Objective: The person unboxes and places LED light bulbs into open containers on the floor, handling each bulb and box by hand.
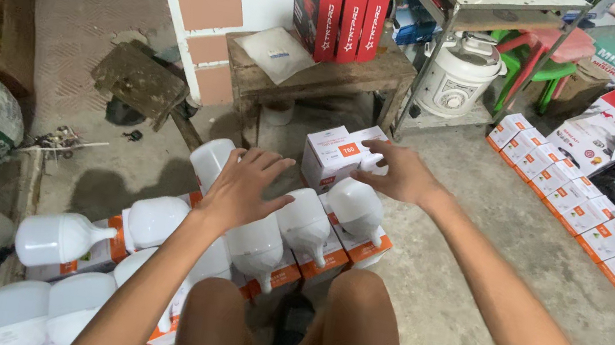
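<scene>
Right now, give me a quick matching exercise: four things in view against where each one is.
Things:
1. red boxes
2. white rice cooker
3. right hand
4. left hand

Places:
A. lower shelf of the metal rack
B. above the white bulbs
C. on the wooden bench
D. on the white and orange box

Pairs: 1-C, 2-A, 3-D, 4-B

Head cam looks steeply down, fwd over knees (close to floor [477, 251]), one view only.
</scene>
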